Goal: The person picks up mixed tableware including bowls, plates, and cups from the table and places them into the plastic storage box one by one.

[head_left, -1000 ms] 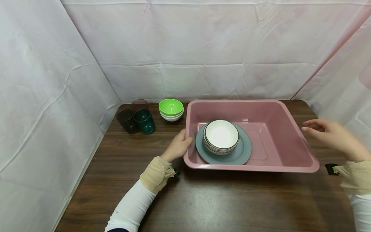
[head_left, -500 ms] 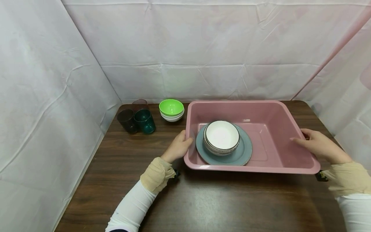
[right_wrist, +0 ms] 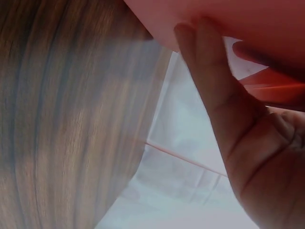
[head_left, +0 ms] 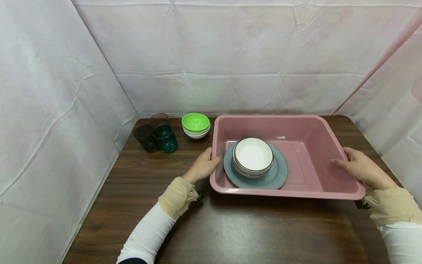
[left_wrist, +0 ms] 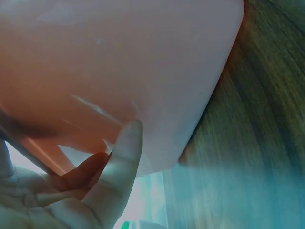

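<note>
A pink plastic basin (head_left: 296, 192) stands on the wooden table. Inside it, toward the left, a blue-grey plate (head_left: 279, 176) carries a stack of white dark-rimmed bowls (head_left: 253, 154). My left hand (head_left: 202, 167) grips the basin's left rim, thumb over the edge on the inner side. At the opposite end, my right hand (head_left: 365, 169) holds the right rim the same way. In the left wrist view, fingers (left_wrist: 126, 152) press against the basin's outer wall (left_wrist: 162, 67). The right wrist view has fingers (right_wrist: 209, 62) touching the underside of the rim (right_wrist: 267, 19).
Several tinted cups stand back left, among them a teal one (head_left: 165, 139) and a dark one (head_left: 145, 138). A bright green bowl (head_left: 195, 123) sits on white bowls (head_left: 196, 135) close to the basin's left side. White curtains (head_left: 230, 55) enclose the table (head_left: 250, 234).
My right hand has come in from the right and taken hold of the basin's right rim. The left hand has kept its grip, and the basin has barely shifted.
</note>
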Available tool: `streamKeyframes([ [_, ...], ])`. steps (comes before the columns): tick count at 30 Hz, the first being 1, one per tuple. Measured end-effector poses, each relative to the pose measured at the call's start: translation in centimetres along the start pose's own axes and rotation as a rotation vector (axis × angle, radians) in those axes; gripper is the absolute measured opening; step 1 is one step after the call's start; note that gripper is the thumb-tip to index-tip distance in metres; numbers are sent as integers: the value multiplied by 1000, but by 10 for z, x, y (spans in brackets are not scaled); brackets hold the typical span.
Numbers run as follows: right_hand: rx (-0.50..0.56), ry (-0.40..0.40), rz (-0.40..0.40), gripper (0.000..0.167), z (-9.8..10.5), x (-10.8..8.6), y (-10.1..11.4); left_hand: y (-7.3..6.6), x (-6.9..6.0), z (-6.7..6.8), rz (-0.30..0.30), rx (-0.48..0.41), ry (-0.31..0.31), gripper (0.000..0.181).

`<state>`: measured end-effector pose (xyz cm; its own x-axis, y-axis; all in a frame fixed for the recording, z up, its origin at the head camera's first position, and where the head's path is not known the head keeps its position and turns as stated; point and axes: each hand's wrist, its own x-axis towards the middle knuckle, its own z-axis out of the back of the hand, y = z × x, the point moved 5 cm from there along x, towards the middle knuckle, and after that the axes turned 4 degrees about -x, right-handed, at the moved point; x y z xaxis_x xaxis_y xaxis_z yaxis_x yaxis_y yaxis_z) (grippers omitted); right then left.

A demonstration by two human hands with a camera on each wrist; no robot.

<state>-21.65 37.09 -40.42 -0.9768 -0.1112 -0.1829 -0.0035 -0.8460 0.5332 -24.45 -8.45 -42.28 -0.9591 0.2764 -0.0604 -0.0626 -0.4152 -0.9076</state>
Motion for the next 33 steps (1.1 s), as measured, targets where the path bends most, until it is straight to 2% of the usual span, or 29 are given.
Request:
streamKeyframes([
  [10, 9, -9, 6, 52, -1, -2, 1, -2, 3, 4, 21, 44, 16, 43],
  [14, -13, -10, 10, 51, 0, -1, 1, -4, 8, 11, 12, 55, -15, 42],
  [24, -24, -13, 6, 51, 0, 0, 0, -18, 30, 51, 24, 41, -193, 55],
  [27, -32, -17, 9, 51, 0, 0, 1, -20, 39, 65, 25, 68, -264, 60],
  [31, -30, -22, 10, 50, 0, -1, 2, -18, 52, 81, 33, 117, -354, 65],
  [33, -25, -23, 8, 49, 0, -1, 3, -15, 59, 86, 41, 130, -379, 66],
])
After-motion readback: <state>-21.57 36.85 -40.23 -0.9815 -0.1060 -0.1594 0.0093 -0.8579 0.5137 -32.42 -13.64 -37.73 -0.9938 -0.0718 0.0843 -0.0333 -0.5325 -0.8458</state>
